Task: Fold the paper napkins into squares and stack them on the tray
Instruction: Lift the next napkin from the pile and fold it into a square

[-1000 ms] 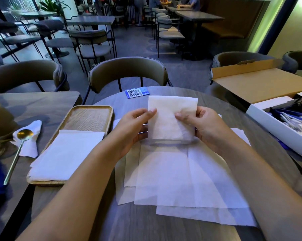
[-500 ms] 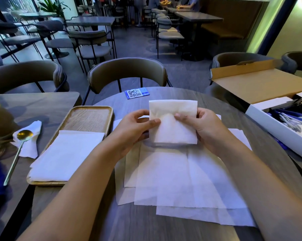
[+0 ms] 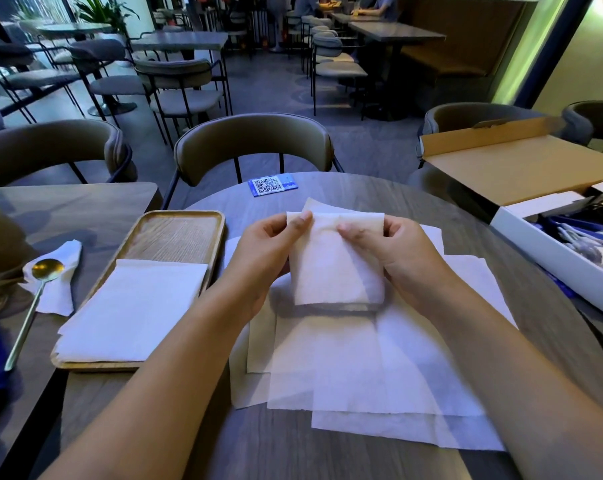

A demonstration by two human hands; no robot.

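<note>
Half a second on, now pinching the folded napkin (image 3: 334,271) along its top edge instead of lower down its sides. Gripping with the left hand (image 3: 262,258) at the upper left corner, thumb in front and fingers curled behind; gripping with the right hand (image 3: 393,258) just in from the upper right corner, thumb pressing on the front face, remaining fingers tucked round the right edge. Holding nothing else in either hand.

Letting the napkin hang down from that grip rather than stand up above it, so most of the sheet is now lying below and between the two palms. Keeping it clear of the table (image 3: 293,459), judging by the shadow falling on the loose unfolded napkins (image 3: 362,368) spread underneath. Showing a back layer poking up as a small peak behind the top edge near the left thumb, not matching the front layer.

Probably still squaring up the layers, then, rather than finishing: looking close to square already, but needing that stray corner brought level before pressing a crease. Cannot tell how many layers are in the pinch.

Waiting well to the left, the wooden tray (image 3: 175,216), with its stack of folded napkins (image 3: 130,310) sitting on the near half and overhanging the near rim, far half bare. Still needing a carry across to the left to add this one.
</note>
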